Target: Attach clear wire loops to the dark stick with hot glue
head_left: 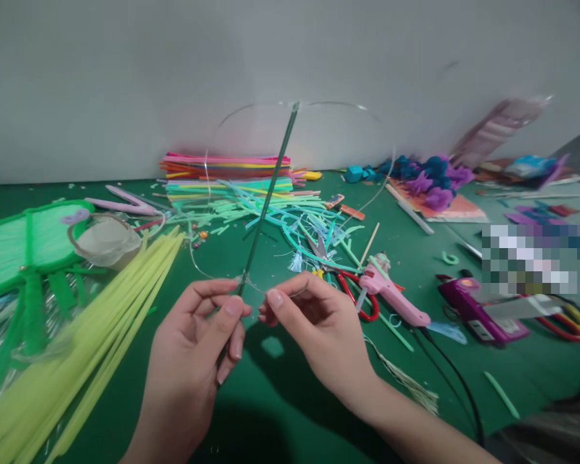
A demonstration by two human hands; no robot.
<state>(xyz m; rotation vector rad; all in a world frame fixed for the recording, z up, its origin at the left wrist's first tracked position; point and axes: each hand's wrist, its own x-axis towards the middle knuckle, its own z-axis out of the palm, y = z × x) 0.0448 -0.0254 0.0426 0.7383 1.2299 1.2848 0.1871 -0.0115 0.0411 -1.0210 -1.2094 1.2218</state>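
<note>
My left hand [186,361] is closed around the lower end of a thin dark green stick [270,193], which leans up and to the right. A clear thin wire [361,107] is joined to the stick's top and bows out on both sides into a wide loop. Its lower left part runs down to the stick near my left fingertips. Thumb and fingers of my right hand [326,341] are pinched on the wire's other lower part, just right of the stick. Shiny clear material shows where wire and stick meet at the top.
Yellow pipe cleaners [91,328] and a green fuzzy piece [26,245] lie left. Cut pipe cleaners [251,209] spread behind my hands. To the right are red-handled scissors [373,312], a pink glue gun [391,296] with a black cord, and a purple device [483,312].
</note>
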